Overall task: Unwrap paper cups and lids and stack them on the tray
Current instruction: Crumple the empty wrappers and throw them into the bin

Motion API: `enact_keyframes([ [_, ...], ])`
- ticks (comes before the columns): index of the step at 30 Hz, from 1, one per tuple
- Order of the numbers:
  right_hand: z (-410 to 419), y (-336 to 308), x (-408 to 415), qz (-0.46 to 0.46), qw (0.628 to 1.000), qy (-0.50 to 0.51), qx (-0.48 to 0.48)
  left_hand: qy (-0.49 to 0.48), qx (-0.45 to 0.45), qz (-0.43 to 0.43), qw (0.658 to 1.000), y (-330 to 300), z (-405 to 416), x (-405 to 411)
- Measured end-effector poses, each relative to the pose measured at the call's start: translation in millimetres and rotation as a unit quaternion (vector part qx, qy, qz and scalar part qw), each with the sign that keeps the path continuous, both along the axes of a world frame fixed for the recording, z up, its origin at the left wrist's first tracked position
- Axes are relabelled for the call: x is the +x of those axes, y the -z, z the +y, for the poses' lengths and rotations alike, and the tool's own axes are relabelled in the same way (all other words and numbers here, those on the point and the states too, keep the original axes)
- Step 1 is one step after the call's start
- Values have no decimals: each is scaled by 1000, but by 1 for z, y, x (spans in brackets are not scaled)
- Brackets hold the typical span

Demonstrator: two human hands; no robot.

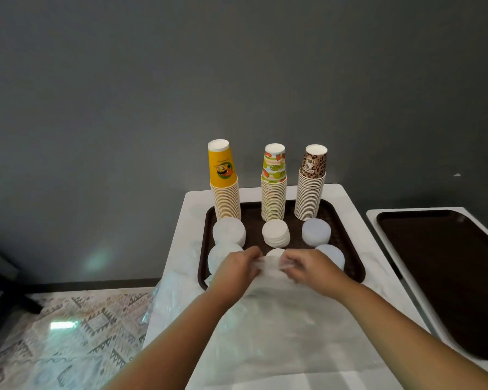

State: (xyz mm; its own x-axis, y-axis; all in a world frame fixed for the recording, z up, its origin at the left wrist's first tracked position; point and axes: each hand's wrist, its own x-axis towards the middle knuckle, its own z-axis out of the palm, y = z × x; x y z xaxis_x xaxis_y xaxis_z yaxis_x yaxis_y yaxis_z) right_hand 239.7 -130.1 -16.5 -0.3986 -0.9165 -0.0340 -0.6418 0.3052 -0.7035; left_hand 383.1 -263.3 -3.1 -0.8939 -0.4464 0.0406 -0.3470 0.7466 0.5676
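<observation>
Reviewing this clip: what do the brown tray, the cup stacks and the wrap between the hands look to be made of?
Brown tray: likely moulded plastic, matt, with a faintly textured surface and raised rim.
Cup stacks, such as the yellow stack: paper, with printed walls and rolled white rims.
Wrap: thin clear plastic film, crinkled and glossy, pinched by the left hand and right hand.

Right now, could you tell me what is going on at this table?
A person is unwrapping lids. The left hand and right hand both pinch clear plastic wrap over the brown tray. Three cup stacks, yellow, fruit-print and leopard-print, stand at the back, with lid stacks in front.
</observation>
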Motion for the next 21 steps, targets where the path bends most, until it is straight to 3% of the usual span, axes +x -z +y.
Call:
enact_keyframes([
  [6,-16,-45,-24,11,999,23,-25,-20,-21,31,999,-40,-31,-14],
  [17,-22,-103,-69,1,995,70,-76,-57,69,56,994,-75,-81,-19],
  [21,-22,-116,-80,19,990,93,-100,-67,62,59,994,-78,-94,-22],
])
